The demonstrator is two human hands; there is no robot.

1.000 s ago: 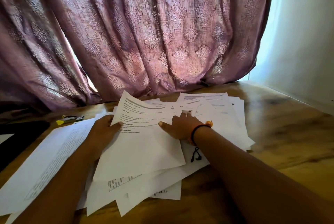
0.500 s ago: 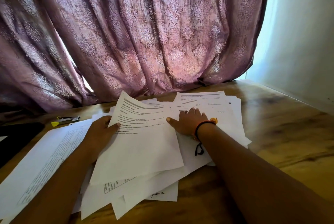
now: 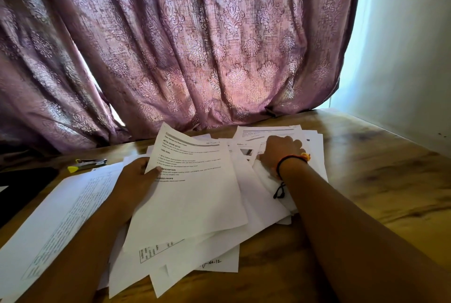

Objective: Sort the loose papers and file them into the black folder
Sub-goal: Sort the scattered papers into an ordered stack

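Observation:
A loose heap of white printed papers [image 3: 258, 202] covers the middle of the wooden table. My left hand [image 3: 136, 178] grips the left edge of the top printed sheet [image 3: 195, 195], thumb on its face, and that sheet is lifted and tilted. My right hand [image 3: 280, 153] lies farther back on the right part of the heap with its fingers curled down onto the sheets; whether it pinches one is hidden. The black folder [image 3: 22, 188] lies at the far left edge, partly out of view. A separate long printed sheet [image 3: 61, 217] lies left of the heap.
A stapler with a yellow tip [image 3: 86, 164] lies behind the left papers. A purple patterned curtain [image 3: 195, 46] hangs along the table's back edge. A white wall [image 3: 415, 58] stands at the right. Bare wooden table [image 3: 380, 180] shows to the right of the heap.
My right hand has slid from the middle of the heap to the back right and its fingers have curled. My left hand keeps its hold on the top sheet.

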